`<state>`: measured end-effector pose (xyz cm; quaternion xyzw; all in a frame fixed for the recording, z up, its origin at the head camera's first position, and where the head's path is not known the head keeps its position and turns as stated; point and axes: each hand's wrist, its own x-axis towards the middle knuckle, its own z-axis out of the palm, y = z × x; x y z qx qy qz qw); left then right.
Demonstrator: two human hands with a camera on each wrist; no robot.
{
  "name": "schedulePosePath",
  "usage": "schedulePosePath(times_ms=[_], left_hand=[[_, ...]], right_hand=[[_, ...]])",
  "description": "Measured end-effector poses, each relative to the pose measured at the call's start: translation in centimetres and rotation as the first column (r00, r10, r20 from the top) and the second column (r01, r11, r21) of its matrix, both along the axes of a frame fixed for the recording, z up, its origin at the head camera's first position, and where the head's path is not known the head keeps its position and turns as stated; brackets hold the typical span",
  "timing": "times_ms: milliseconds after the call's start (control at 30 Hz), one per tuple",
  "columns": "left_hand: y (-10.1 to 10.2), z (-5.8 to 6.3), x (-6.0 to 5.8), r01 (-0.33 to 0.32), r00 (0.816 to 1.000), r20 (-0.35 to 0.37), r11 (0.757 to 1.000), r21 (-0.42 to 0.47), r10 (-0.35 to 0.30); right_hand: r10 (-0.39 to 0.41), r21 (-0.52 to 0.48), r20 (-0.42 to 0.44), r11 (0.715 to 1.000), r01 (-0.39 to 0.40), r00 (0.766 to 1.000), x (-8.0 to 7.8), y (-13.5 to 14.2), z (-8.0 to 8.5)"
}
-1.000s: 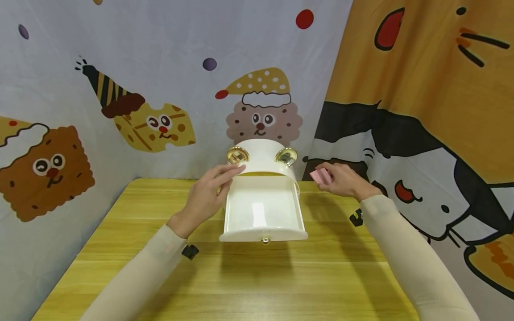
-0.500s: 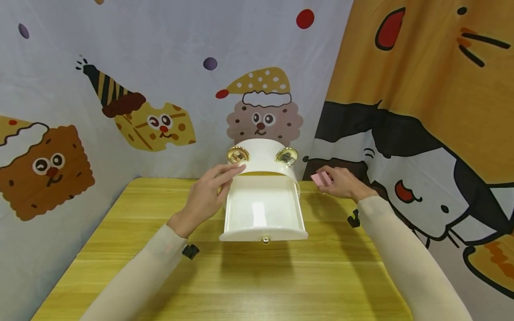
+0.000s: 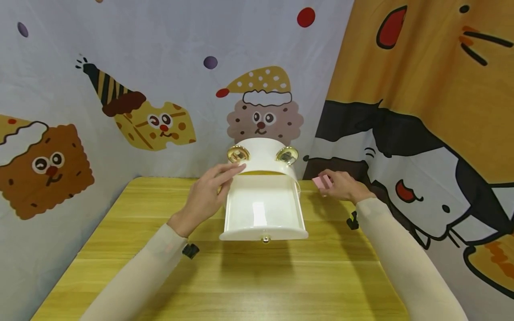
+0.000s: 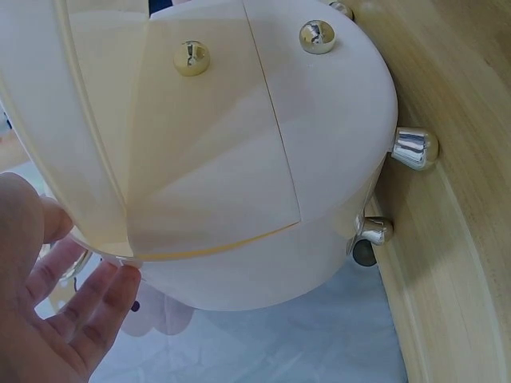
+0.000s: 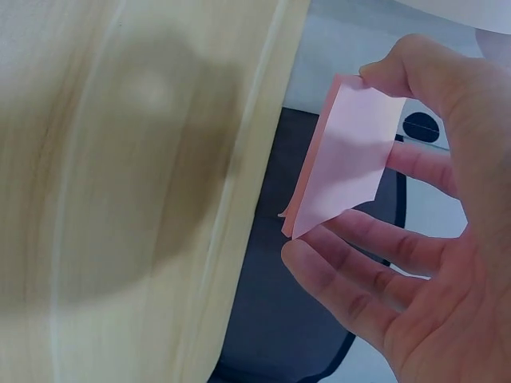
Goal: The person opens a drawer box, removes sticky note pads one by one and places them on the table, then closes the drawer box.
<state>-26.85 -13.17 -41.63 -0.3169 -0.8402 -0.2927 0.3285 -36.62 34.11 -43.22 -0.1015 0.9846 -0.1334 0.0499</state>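
While the left hand, fingers loosely extended, touched the white box near the back edge of the worktop, the right hand pinched a pink block near the back right corner. The box's drawer stood pulled out toward the front edge.

Wht drawer box on tbl

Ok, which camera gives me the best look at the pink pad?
Right wrist: the pink pad is large there, broad face and edge showing. The head view shows it small, in the right hand; the left wrist view doesn't show it.
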Motion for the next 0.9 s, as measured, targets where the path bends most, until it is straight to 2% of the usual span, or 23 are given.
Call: schedulePosePath(times_ms=[267,500,700,733,767,900], left_hand=[[0.0,0.1,0.0,-0.005,1.000,0.002,1.000,-0.002,0.005],[0.0,-0.1,-0.1,-0.002,1.000,-0.010,1.000,-0.004,0.002],[0.0,-0.1,-0.1,0.003,1.000,-0.010,1.000,-0.011,-0.003],[0.0,-0.1,-0.1,0.003,1.000,-0.010,1.000,-0.012,-0.003],[0.0,0.0,-0.1,0.003,1.000,-0.009,1.000,-0.013,-0.003],[-0.1,0.0,-0.1,0.002,1.000,-0.004,1.000,-0.018,-0.002]], right_hand=[[0.012,-0.024,-0.001,1.000,-0.012,1.000,0.2,-0.1,-1.0],[0.026,-0.006,-0.010,1.000,-0.026,1.000,-0.1,-0.2,-1.5],[0.035,-0.039,0.011,0.999,-0.035,0.999,-1.5,0.8,-2.9],[0.053,-0.058,-0.010,0.997,-0.054,0.999,-2.4,1.6,-3.9],[0.054,-0.057,-0.008,0.997,-0.055,0.998,-2.7,1.8,-4.2],[0.026,-0.040,0.010,0.999,-0.026,1.000,-2.9,1.5,-4.6]])
